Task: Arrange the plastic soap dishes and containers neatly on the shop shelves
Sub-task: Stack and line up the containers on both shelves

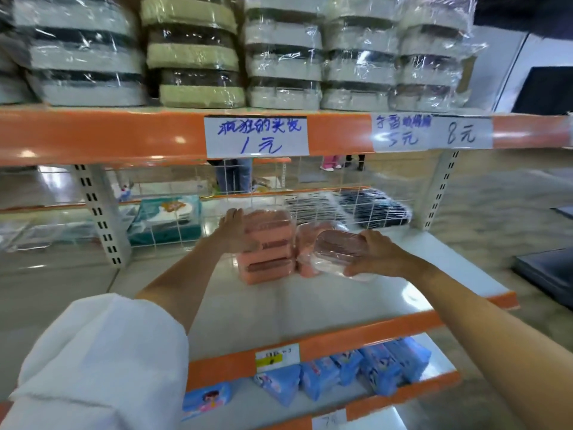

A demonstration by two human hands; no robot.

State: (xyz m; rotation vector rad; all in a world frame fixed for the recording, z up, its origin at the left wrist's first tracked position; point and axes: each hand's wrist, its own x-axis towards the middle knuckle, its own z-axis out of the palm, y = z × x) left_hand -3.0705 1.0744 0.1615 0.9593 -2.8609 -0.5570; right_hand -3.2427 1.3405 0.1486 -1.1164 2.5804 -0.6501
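A stack of pink plastic soap dishes point(269, 247) in clear wrap stands on the white middle shelf point(325, 302). My left hand point(233, 228) lies against the stack's upper left side, fingers curled over its top edge. My right hand point(376, 254) grips a wrapped pink soap dish pack point(336, 246) from the right, tilted and held just right of the stack. Another wrapped pink pack point(310, 235) sits behind it, partly hidden.
Wrapped grey and green dishes point(192, 54) fill the top shelf above orange rails with handwritten price labels point(257, 136). A wire mesh backs the middle shelf. Blue packets point(372, 366) lie on the shelf below. The middle shelf's front half is bare white.
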